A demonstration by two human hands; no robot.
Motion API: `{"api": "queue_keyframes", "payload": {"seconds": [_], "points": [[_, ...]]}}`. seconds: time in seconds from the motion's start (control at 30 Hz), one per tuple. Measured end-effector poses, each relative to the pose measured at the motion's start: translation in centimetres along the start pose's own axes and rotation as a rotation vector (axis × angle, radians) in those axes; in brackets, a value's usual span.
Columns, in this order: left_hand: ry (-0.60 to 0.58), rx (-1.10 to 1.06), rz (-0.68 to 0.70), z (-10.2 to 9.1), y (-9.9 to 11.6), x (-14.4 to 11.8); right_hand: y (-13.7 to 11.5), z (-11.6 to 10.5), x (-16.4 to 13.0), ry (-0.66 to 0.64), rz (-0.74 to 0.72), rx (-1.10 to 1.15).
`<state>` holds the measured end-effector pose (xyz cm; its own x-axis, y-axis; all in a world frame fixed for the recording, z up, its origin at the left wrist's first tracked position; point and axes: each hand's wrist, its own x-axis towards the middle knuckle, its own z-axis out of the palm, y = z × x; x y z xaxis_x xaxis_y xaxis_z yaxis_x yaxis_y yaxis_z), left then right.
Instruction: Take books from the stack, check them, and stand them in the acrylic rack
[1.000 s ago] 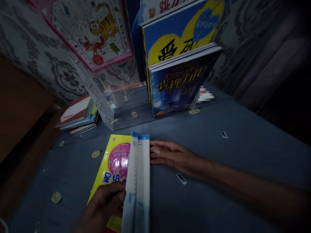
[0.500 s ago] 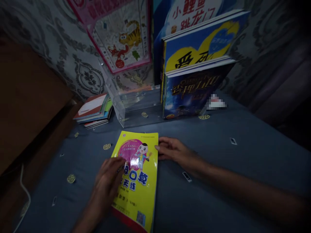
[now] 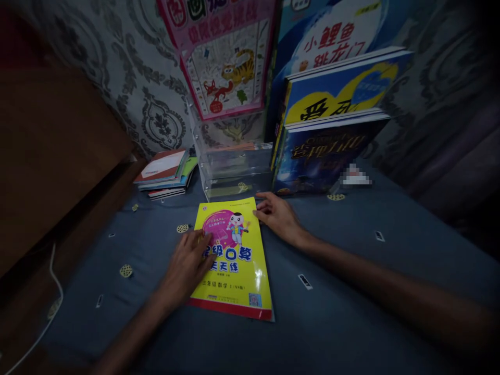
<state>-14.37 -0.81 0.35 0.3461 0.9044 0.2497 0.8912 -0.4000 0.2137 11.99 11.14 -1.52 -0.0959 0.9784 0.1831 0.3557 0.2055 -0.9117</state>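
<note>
A yellow workbook (image 3: 234,284) with a red bottom strip and a cartoon child on its cover lies face up on the blue-grey cloth. Over its left side rests my left hand (image 3: 189,263), fingers stretched across the cover and nothing gripped in them. At the workbook's upper right edge is my right hand (image 3: 281,219); its thumb tip touches the edge, and the fingers are loosely bent and apart. A clear acrylic book rack (image 3: 238,185) stands just beyond the workbook. Dark blue books (image 3: 316,161) occupy its front right part.
Further back the rack carries a pink picture book (image 3: 230,67), blue-and-yellow books (image 3: 347,86) and a tall blue book (image 3: 336,31). Left of the rack sits a low stack of thin books (image 3: 167,169). A white cable (image 3: 57,278) runs along the left edge, near a brown panel (image 3: 58,156).
The workbook has shifted away from me toward the rack, and its whole lower edge now shows. Both hands have moved with it. The camera view has tilted and turned slightly left.
</note>
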Motion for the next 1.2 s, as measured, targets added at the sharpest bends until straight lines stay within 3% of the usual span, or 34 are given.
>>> {"api": "queue_keyframes", "payload": {"seconds": [0.07, 0.13, 0.3, 0.43, 0.63, 0.83, 0.97, 1.2], "points": [[-0.004, 0.021, 0.009, -0.3, -0.4, 1.1, -0.9, 0.0, -0.9, 0.059, -0.203, -0.199], [-0.002, 0.039, 0.021, 0.0, -1.3, 2.4, -2.3, 0.8, -2.5, 0.001, -0.378, -0.342], [0.051, 0.03, 0.085, 1.9, -4.0, 4.9, -4.4, 4.3, -5.8, -0.462, -0.564, -0.512], [0.052, 0.046, 0.084, 2.5, -4.4, 5.0, -2.9, 4.1, -5.1, -0.538, -0.515, -0.672], [0.005, 0.082, 0.028, 2.1, -3.7, 4.7, -0.1, 0.6, -2.8, -0.389, -0.377, -0.823], [-0.024, 0.077, 0.011, 2.1, -3.5, 4.8, 0.2, 0.6, -3.3, -0.37, -0.376, -0.792], [-0.049, 0.069, -0.017, 2.0, -3.4, 4.7, -0.2, 0.4, -5.0, -0.408, -0.395, -0.754], [-0.078, 0.057, -0.081, 2.0, -3.0, 4.6, -1.5, -0.3, -12.0, -0.484, -0.455, -0.749]]}}
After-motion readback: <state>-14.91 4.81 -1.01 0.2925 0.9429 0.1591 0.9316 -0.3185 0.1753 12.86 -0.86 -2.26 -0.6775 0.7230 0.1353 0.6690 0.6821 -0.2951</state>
